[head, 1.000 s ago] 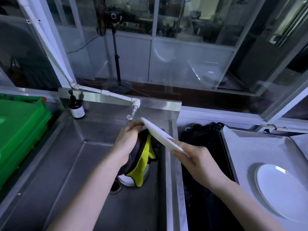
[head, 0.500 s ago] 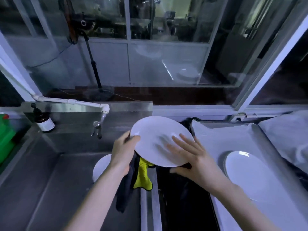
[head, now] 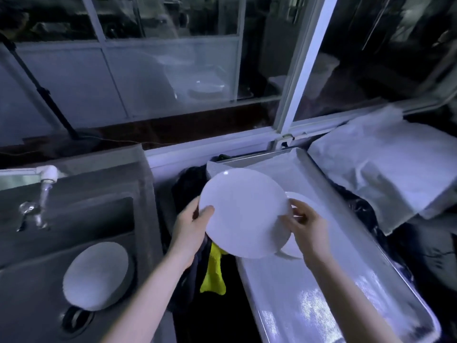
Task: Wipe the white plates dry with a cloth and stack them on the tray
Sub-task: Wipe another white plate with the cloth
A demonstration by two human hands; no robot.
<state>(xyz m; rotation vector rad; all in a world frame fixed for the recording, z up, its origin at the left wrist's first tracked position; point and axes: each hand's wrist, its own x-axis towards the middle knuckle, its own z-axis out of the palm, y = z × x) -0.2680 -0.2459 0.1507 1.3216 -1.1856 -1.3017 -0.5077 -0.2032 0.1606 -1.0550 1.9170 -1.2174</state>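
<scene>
**A:** Stacking, is that the step in hand? How far along is it?

**B:** Somewhere in the middle, I judge. One white plate [head: 290, 252] already lies on the long metal tray [head: 309, 293], mostly hidden. A second plate [head: 243, 211] is held tilted just above it, overlapping it, not yet set down. A third plate [head: 96, 276] lies in the sink [head: 37, 280] on the left, near the drain (so there is at least one more round of wiping).

**A:** And the one being held?

**B:** It's round and plain white, with one small glint at its far rim. I see no drops, though this dim, soft view could hide them. The yellow cloth [head: 214, 271] hangs below its left edge.

**A:** And the hands?

**B:** The left hand [head: 191, 224] grips the left rim with the thumb on top. The right hand [head: 306, 226] pinches the right rim.
</scene>
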